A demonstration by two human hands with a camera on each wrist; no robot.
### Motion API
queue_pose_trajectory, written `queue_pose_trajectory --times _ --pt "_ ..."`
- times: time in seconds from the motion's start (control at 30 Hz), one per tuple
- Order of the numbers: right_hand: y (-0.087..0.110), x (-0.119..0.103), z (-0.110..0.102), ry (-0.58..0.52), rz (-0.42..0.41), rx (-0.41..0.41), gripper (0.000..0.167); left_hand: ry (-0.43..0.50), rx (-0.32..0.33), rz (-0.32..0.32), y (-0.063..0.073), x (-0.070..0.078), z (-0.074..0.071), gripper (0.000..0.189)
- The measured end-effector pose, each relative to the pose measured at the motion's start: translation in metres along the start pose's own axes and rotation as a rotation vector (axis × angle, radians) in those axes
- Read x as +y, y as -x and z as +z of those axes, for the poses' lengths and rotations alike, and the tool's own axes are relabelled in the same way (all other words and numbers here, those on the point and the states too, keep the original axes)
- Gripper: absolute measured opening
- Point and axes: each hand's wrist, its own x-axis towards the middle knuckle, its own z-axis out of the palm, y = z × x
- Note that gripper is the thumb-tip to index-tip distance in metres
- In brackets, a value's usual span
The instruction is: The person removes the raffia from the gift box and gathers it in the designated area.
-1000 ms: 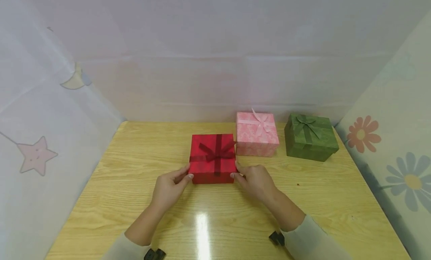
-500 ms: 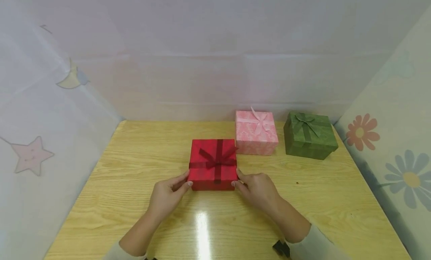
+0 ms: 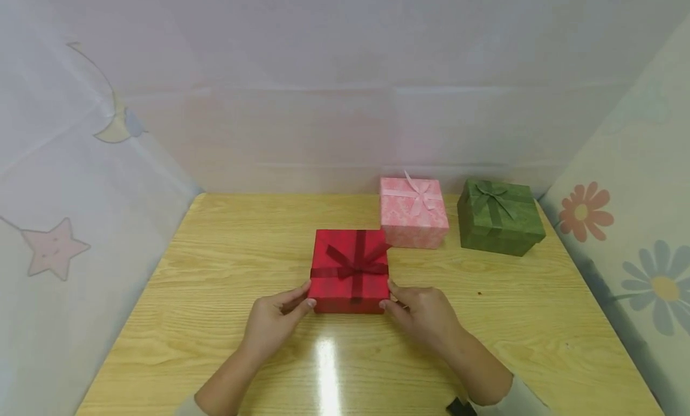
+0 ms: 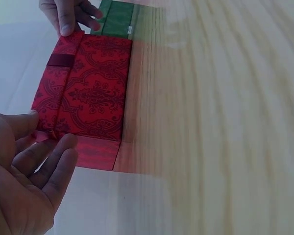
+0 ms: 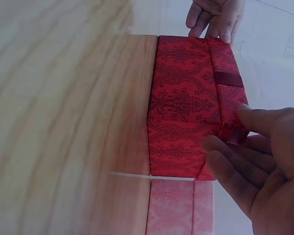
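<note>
Red box: the red box (image 3: 345, 284) sits in the middle of the table (image 3: 232, 242), flat on it as far as I can see.
Left hand: at the box's eight o'clock, the left hand (image 3: 272, 323) pinches the near corner, thumb in front, fingers round the side.
Right hand: at four o'clock, the right hand (image 3: 426, 314) holds the other near corner the same way.
Lid: both thumbs press on the lid (image 4: 51, 93), above the seam (image 4: 67, 88); if the whole box is to travel, I'd set the fingers lower, or the lid might slip up alone.
Pressure: best equal from both sides, light enough not to dent the card, with the hands moving together so that the box stays square.
Bow: I'd leave the bow (image 3: 353, 269) untouched; one tail points to two o'clock and could snag.
Pink box: the pink box (image 3: 414, 215) stands close, between one and two o'clock, so any turn that way wants care.
Green box: the green box (image 3: 501, 218) is farther out past two o'clock, less of a worry.
</note>
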Motion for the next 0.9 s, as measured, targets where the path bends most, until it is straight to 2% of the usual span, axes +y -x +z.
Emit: queue_pose_trajectory --times 0.27,0.6,0.9 --pt "0.007 0.010 -0.004 -0.077 0.025 0.043 0.047 0.004 -0.016 -0.025 -0.002 0.006 0.009 0.039" --pt "0.012 0.018 -0.011 -0.092 0.037 0.063 0.046 0.037 -0.044 -0.021 -0.010 0.009 0.020 0.037" --pt "0.014 0.023 -0.014 -0.127 0.073 0.067 0.047 0.064 -0.048 -0.018 -0.011 0.013 0.027 0.036"
